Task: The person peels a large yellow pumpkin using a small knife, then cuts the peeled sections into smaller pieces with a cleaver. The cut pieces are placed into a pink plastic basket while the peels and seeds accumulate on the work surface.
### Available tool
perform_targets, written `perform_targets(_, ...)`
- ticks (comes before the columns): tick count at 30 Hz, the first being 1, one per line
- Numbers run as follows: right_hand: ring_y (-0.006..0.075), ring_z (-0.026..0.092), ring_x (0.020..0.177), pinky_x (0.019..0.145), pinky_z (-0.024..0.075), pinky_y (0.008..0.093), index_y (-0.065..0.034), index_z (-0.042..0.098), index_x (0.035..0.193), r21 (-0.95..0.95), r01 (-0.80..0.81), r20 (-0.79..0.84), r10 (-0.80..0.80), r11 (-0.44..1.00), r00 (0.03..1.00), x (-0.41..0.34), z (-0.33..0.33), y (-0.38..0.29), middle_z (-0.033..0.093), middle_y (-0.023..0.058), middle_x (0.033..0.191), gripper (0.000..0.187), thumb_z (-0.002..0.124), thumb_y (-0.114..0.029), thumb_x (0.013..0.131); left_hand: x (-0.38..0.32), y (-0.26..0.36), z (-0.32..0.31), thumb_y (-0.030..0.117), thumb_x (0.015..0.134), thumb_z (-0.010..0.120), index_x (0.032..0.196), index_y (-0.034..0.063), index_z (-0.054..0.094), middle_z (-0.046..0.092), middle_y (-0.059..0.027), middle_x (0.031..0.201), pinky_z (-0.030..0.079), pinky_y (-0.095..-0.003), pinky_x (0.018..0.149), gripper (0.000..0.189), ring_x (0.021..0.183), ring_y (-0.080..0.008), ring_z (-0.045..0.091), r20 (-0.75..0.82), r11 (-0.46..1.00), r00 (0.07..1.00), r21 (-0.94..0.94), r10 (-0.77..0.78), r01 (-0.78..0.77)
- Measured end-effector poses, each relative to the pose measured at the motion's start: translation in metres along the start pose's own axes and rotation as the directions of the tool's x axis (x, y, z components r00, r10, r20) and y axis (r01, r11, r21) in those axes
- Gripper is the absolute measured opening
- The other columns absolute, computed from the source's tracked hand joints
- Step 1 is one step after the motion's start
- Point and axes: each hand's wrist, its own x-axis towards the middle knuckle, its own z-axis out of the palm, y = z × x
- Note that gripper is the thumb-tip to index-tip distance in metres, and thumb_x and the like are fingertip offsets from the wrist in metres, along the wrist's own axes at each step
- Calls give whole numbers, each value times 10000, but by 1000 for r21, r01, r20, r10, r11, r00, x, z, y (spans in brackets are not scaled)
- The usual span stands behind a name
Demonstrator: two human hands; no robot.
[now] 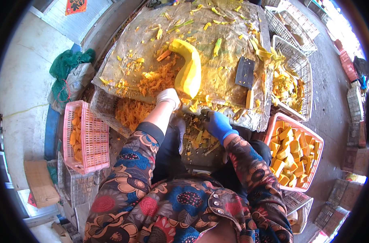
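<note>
A peeled, curved yellow squash (190, 68) lies on the covered work table (135, 39), its cut end towards me. My left hand (168, 96), in a white glove, is right beside that cut end; its fingers are hidden, so a grip cannot be made out. My right hand (219, 124), in a blue glove, is at the table's near edge with its fingers curled. Whether it holds anything is unclear. Shredded orange squash pulp (157, 79) is heaped left of the squash. A cleaver (245, 74) with a wooden handle lies to the right.
Peelings fill a white crate (309, 82) at the right. Nearer, a pink crate (319, 164) holds squash chunks. Another pink crate (94, 139) with orange pieces stands left, beside a pulp-filled bin (102, 101) under the table edge. Scraps (199, 136) litter the floor below.
</note>
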Motion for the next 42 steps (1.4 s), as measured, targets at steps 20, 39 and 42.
perform_targets(20,409,654,922,808,509,489,-140,653,1087,65,54,3,-55,996,999,-1,-24,0,685,210,951,292,616,-234,813,97,-149,-70,243,922,678,963,64,589,645,-63,801,513,-294,536,204,623,-161,590,175,-96,897,-984,-406,148)
perform_targets(39,355,673,965,821,539,467,-48,664,1065,-201,-544,-520,382,814,764,64,-87,113,681,193,1017,408,712,-315,760,9,78,-72,469,722,806,1454,-68,301,411,-282,1449,383,-401,1095,1039,1325,-368,451,-43,898,897,38,440,-438)
perform_targets(42,361,682,929,800,539,456,-26,641,1115,11,-504,-500,441,864,746,70,-92,120,691,226,1000,415,676,-234,758,8,85,-71,441,768,767,1485,-36,266,329,-255,1514,329,-396,1138,996,1375,-359,389,57,769,796,228,602,-598)
